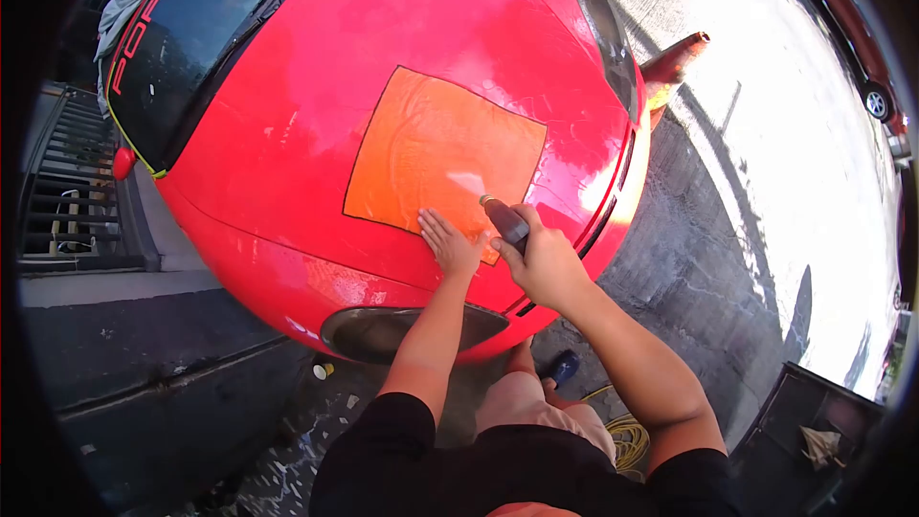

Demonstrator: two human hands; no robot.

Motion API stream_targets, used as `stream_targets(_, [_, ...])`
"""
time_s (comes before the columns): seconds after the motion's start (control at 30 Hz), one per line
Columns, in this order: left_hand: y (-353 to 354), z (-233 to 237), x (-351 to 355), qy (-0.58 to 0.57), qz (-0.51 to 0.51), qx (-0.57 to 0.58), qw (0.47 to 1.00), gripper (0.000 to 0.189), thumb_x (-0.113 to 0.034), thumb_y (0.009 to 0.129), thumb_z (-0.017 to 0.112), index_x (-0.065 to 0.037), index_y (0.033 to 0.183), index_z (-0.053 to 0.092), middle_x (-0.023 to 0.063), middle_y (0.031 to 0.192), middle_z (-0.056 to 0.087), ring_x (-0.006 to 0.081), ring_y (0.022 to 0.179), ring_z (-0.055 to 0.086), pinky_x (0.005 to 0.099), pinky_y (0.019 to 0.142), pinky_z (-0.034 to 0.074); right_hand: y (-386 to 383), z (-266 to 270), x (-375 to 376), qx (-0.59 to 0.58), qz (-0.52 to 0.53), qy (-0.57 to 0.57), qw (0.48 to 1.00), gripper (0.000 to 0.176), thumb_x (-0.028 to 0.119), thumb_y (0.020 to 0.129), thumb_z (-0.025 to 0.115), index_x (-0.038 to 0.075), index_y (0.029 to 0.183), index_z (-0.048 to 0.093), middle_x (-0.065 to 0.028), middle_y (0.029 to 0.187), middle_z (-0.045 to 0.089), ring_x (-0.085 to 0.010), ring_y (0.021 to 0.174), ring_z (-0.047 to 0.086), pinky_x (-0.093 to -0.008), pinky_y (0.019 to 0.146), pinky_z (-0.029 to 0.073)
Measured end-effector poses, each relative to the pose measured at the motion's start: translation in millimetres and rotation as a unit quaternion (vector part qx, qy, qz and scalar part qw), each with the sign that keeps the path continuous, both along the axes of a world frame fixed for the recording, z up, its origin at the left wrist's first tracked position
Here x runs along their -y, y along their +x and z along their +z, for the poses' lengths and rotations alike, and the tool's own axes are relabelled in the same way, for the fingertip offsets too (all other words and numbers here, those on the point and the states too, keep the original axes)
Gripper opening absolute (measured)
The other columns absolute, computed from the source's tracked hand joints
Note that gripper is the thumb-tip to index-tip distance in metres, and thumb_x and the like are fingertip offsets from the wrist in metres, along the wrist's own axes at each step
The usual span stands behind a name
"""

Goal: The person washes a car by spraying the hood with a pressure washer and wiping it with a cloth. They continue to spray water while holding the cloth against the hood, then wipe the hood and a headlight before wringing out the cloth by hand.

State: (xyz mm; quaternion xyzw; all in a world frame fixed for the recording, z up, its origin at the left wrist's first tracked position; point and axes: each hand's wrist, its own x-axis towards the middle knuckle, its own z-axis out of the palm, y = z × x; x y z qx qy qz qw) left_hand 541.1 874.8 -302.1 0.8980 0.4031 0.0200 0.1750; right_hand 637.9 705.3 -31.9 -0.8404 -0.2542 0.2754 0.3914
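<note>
An orange cloth [440, 148] with a dark edge lies spread flat on the hood of a red car [287, 148]. My left hand [450, 243] rests flat on the cloth's near edge, fingers extended. In my right hand [546, 263] is a dark spray nozzle [507, 221] with a brass-coloured tip, gripped by its body. The tip points at the cloth, and a short whitish streak like spray shows just ahead of it. My palm hides the lower part of the nozzle.
A cone [670, 62] stands beyond the car's front bumper. Coiled yellow hose [627, 442] lies on the ground by my feet. At left is a barred metal grille [72, 172] above a dark ledge. A black open-topped bin [804, 431] stands at lower right.
</note>
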Motion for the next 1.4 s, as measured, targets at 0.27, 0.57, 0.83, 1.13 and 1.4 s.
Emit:
stream_targets(0.27, [-6,-17,32,0.003,-0.031,-0.019,0.999,0.146,-0.054,0.075,0.091,0.009,0.167,-0.002,0.0301,0.177,-0.005,0.0445,0.165,-0.001,0.0528,0.134,0.008,21,2,31,0.019,-0.004,-0.023,1.000,0.058,0.035,0.101,0.072,-0.003,0.139,0.052,-0.0351,0.095,0.072,-0.0531,0.093,0.072,-0.0572,0.080,0.057])
stream_targets(0.57, [-5,-16,33,-0.002,-0.032,-0.033,0.999,0.149,-0.053,0.073,0.093,0.008,0.167,-0.006,0.0306,0.176,-0.011,0.0449,0.165,-0.005,0.0534,0.134,0.005,80,19,33,0.083,-0.106,0.019,0.991,0.053,0.033,0.100,0.073,-0.004,0.133,0.055,-0.0337,0.099,0.073,-0.0507,0.096,0.073,-0.0541,0.085,0.057])
stream_targets(0.83, [-9,-10,30,-0.011,-0.042,-0.039,0.998,0.145,-0.049,0.076,0.093,0.007,0.168,-0.004,0.0304,0.177,-0.007,0.0451,0.165,-0.002,0.0550,0.134,0.008,89,19,17,0.093,-0.121,0.025,0.988,0.053,0.033,0.100,0.074,-0.003,0.134,0.056,-0.0330,0.097,0.074,-0.0512,0.095,0.073,-0.0537,0.082,0.057])
stream_targets(1.13, [-11,-14,1,0.056,0.022,0.012,0.998,0.138,-0.054,0.077,0.089,0.004,0.169,0.005,0.0285,0.178,0.001,0.0470,0.165,0.005,0.0579,0.132,0.014,50,22,-11,0.048,-0.041,0.067,0.996,0.052,0.034,0.101,0.073,-0.003,0.133,0.057,-0.0332,0.093,0.072,-0.0512,0.092,0.073,-0.0542,0.079,0.057])
stream_targets(1.4, [-7,3,-75,0.099,0.117,0.052,0.987,0.133,-0.062,0.081,0.085,-0.001,0.170,0.008,0.0280,0.177,0.004,0.0480,0.164,0.005,0.0667,0.129,0.015,52,34,-37,0.030,0.017,0.058,0.998,0.055,0.035,0.102,0.071,-0.005,0.134,0.053,-0.0347,0.093,0.072,-0.0522,0.090,0.073,-0.0554,0.078,0.057])
